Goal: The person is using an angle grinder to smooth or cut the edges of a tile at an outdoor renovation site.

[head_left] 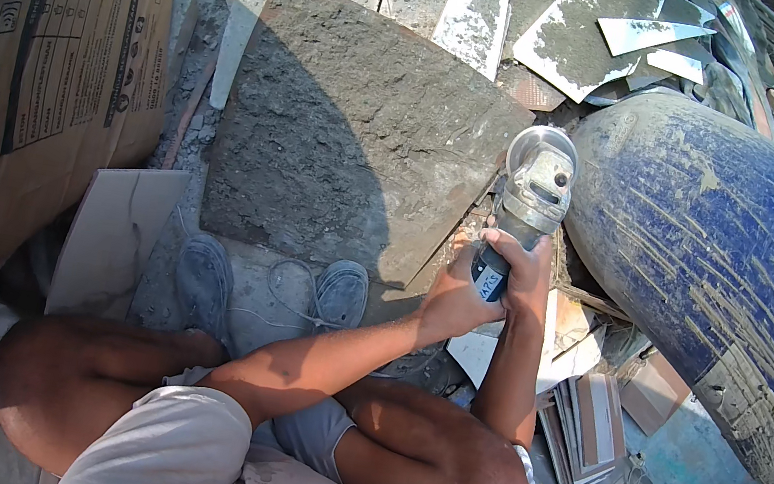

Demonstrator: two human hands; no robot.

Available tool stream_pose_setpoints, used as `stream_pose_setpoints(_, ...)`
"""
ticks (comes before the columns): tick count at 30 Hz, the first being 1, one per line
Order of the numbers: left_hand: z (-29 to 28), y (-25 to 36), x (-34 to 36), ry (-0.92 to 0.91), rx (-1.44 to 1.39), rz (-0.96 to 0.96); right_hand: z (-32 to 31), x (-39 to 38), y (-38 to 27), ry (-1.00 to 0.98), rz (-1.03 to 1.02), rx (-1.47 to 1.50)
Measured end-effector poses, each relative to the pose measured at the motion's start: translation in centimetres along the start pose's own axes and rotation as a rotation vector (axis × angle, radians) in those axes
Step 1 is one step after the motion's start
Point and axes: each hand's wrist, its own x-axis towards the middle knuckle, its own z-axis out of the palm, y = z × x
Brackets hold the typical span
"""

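An angle grinder [540,180] is held up to the right of the middle, its metal head and round guard pointing away from me. My left hand [461,299] wraps round the dark lower body from the left. From the right, my right hand [526,272] closes on the same body, its fingers across the top near the metal head. Just left of the grinder's head is the right corner of a large, rough grey stone slab [345,124], part of it in shadow. I cannot make out a disc under the guard.
A dirty blue barrel [701,241] lies at the right. Broken tile pieces [592,31] are strewn at the far side. On the left stand a big printed brown sack [84,42] and a leaning tile [120,235]. Stacked tile strips [585,431] sit by my right knee; a thin cord [280,311] lies between my shoes.
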Motion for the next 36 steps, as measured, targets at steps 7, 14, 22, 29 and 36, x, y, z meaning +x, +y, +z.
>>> stream_pose_setpoints(7,-1.4,-1.2,-1.2,0.089,0.244,0.025,2.1,-0.3,0.3,-0.095,-0.126,0.059)
stream_pose_setpoints(14,-1.6,1.3,-2.3,0.113,0.357,0.046,1.9,-2.2,-1.0,-0.08,-0.244,0.157)
stream_pose_setpoints(22,-1.5,-0.3,-3.3,0.097,0.363,0.123,2.1,-3.4,0.0,-0.094,-0.239,0.081)
stream_pose_setpoints(29,0.6,-2.2,-2.2,0.053,0.227,0.071,0.0,-2.0,0.9,-0.092,-0.219,0.059)
stream_pose_setpoints(36,1.9,-1.9,-1.3,0.1,0.157,0.203,-1.1,-0.8,0.2,-0.126,-0.09,0.049)
